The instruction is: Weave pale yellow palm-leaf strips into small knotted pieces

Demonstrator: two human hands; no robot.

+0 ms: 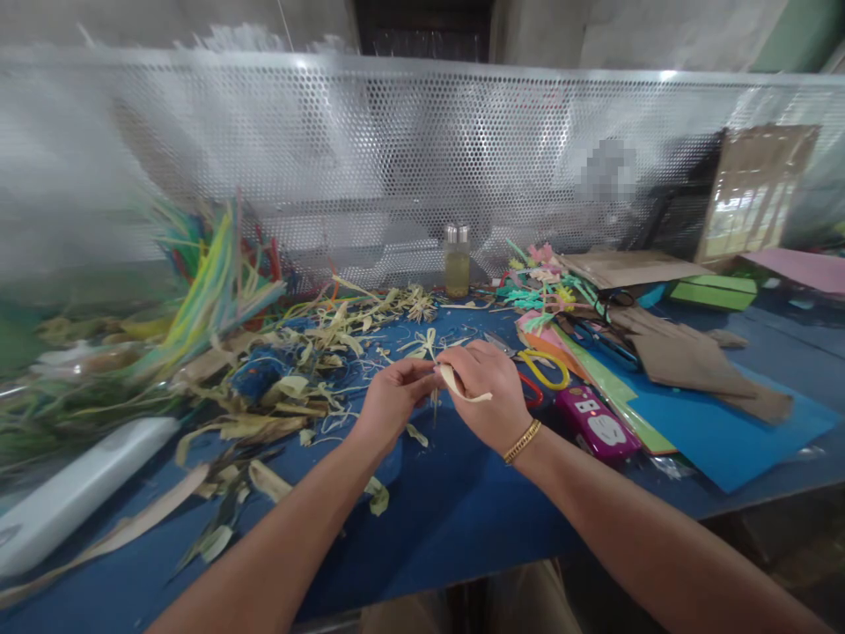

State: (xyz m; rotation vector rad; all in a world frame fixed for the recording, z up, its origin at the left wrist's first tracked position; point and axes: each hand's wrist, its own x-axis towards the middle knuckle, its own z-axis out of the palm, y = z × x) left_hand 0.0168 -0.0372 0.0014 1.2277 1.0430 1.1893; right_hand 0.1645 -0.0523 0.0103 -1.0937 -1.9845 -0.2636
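this is a craft workshop, a handwork bench rather than a home or office. a long blue table (449, 511) is fenced at the back by a perforated metal screen (396, 150), with a bare grey wall (647, 35) beyond it. the tabletop is littered with dried leaf strips (330, 339) and offcuts, and a blurred bundle of bright coloured strips (211, 282) lies at the left. yellow-handled scissors (541, 365), a small bottle (457, 260), sheets of coloured paper (713, 431), brown paper (687, 357) and cardboard (627, 264) lie spread at the right.
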